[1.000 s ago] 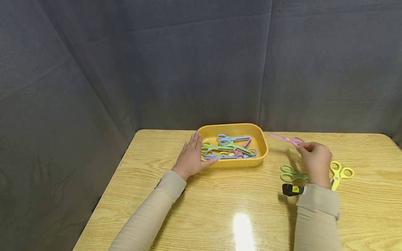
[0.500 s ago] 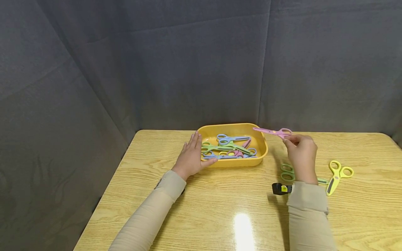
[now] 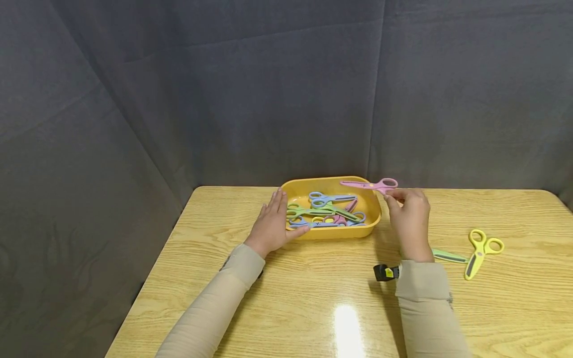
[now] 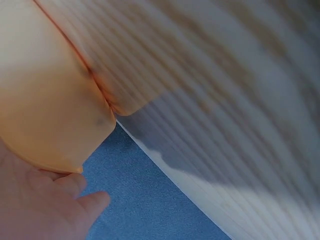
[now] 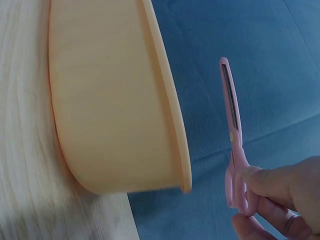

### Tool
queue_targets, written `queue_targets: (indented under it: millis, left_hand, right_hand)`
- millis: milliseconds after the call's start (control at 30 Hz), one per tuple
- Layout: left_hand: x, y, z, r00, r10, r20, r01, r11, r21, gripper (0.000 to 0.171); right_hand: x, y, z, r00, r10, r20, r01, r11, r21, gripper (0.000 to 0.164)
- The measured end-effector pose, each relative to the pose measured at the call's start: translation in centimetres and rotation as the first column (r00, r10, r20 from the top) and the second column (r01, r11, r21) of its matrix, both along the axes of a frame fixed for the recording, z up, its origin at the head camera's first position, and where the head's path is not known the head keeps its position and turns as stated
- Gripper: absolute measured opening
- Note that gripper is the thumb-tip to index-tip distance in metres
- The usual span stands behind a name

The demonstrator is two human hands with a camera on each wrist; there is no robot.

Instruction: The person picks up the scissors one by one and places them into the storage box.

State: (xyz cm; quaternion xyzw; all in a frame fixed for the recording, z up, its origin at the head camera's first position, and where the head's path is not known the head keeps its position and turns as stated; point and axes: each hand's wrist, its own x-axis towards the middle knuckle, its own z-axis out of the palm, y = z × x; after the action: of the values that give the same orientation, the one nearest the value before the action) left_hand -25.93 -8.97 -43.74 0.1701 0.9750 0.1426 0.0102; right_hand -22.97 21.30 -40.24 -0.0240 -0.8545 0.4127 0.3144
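Note:
Pink scissors [image 3: 364, 185] are pinched by one handle loop between the thumb and fingers of my right hand [image 3: 409, 221]. Their blades reach over the right end of a yellow plastic tray [image 3: 377, 219], and the right wrist view shows the scissors [image 5: 235, 115] raised above the tray's rim [image 5: 172, 115]. At the tray's left end rests my left hand [image 3: 270, 223], fingers straight along the rim and thumb across the near corner. Inside the tray lie several scissors, among them a blue pair [image 3: 331, 199], a green pair [image 3: 344, 213] and a darker pink pair [image 3: 351, 206].
To the right on the wooden table [image 3: 304, 288] lie yellow scissors [image 3: 479, 251]. Green scissors [image 3: 449, 256] beside them are partly hidden by my right wrist. A dark grey cloth [image 3: 286, 99] hangs behind the table's far edge.
My right hand has carried the pink scissors leftward from the table's right side until the blades overhang the tray. My left hand has stayed in place.

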Motion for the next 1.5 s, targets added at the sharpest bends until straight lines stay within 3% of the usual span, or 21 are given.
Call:
queue_targets:
  millis: [367, 733, 933, 1233, 1500]
  left_hand:
    - [0.1, 0.1, 0.0, 1.000, -0.011, -0.016, 0.012, 1.000, 0.020, 0.114]
    - [0.3, 0.5, 0.2, 1.000, -0.007, -0.007, 0.007, 1.000, 0.020, 0.114]
    - [0.4, 0.7, 0.4, 1.000, -0.006, 0.002, 0.006, 1.000, 0.020, 0.115]
    - [0.5, 0.7, 0.4, 1.000, -0.011, 0.006, 0.011, 1.000, 0.028, 0.114]
    - [0.4, 0.7, 0.4, 1.000, -0.012, 0.000, 0.012, 1.000, 0.019, 0.115]
  right_hand:
    - [0.1, -1.2, -0.3, 0.999, 0.040, -0.024, -0.038, 0.998, 0.047, 0.010]
    - [0.2, -2.5, -0.6, 0.996, 0.078, 0.047, -0.080, 0.995, 0.058, 0.013]
    - [0.1, -3.1, -1.1, 0.992, 0.120, 0.038, -0.124, 0.987, 0.100, 0.011]
    - [0.0, -3.4, -1.8, 0.981, 0.171, 0.091, -0.183, 0.972, 0.144, 0.010]
    - [-0.4, -3.4, -2.4, 0.975, 0.176, 0.134, -0.200, 0.959, 0.202, 0.007]
